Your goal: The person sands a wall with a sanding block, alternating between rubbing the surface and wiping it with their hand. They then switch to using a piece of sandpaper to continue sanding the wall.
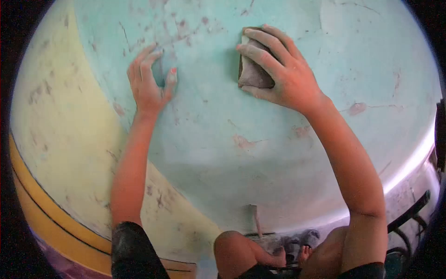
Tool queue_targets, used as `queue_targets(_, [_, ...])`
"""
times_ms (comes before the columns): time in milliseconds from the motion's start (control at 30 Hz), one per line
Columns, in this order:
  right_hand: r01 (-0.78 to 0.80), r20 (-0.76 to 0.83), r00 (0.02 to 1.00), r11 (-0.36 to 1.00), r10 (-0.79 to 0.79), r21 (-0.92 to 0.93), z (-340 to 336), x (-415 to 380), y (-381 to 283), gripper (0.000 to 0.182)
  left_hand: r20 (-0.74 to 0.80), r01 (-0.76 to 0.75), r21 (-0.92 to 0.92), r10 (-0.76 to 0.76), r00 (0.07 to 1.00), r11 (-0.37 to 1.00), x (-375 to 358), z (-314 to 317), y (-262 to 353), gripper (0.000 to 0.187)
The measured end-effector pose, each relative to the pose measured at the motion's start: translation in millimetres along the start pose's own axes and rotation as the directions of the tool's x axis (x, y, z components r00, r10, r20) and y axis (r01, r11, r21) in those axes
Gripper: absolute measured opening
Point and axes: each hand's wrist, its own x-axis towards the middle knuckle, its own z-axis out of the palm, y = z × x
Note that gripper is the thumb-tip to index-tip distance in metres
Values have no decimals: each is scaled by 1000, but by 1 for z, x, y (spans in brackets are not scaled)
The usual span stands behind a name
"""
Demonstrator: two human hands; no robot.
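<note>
Against the green wall [200, 116], the right hand [293, 76] clasps a grey block [252, 74]; left hand [148, 86] half-spread.

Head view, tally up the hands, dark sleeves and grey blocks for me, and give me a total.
Hands: 2, the left hand and the right hand
Dark sleeves: 2, the left sleeve and the right sleeve
Grey blocks: 1, the grey block in the right hand
Total: 5
</note>
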Motion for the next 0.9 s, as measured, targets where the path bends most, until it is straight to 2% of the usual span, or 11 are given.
queue_targets(33, [-2,58,998,1000,1,17,-2,0,0,76,-3,-15,-12,15,1000,1000,3,3,-2,39])
queue_targets(167, [-67,86,994,998,68,-14,-12,-3,-3,78,-2,10,-26,-11,1000,1000,-2,1,2,38])
queue_targets(233, [81,283,953,990,-109,112,-16,-7,0,80,-11,10,-17,-10,1000,1000,-1,2,0,38])
queue_targets(467, [152,471,861,981,-191,120,-33,-24,-22,72,2,19,2,-19,1000,1000,0,1,2,35])
queue_targets(600, [213,421,883,976,-207,34,-27,-22,-12,75,13,18,17,-18,1000,1000,-3,1,1,34])
queue_targets(667, [134,298,950,986,-99,-100,-24,-14,-3,72,7,17,7,-17,1000,1000,-2,2,-1,34])
queue_targets(700, [145,302,947,985,-110,-96,-22,-12,-4,72,11,15,1,-15,1000,1000,-3,1,0,35])
queue_targets(767, [3,179,984,1000,-2,-4,-10,-10,-13,80,8,15,6,-15,1000,1000,-1,0,2,34])
queue_targets(800, [93,272,957,994,-103,52,2,-17,-22,73,9,-2,1,2,1000,1000,0,-2,3,34])
queue_targets(833, [99,258,959,992,-116,76,12,-23,-30,73,23,-3,26,2,1000,1000,-1,-2,2,34])
queue_targets(900, [317,327,876,934,-355,165,31,-27,-42,68,5,3,9,-3,1000,1000,-2,1,1,33])
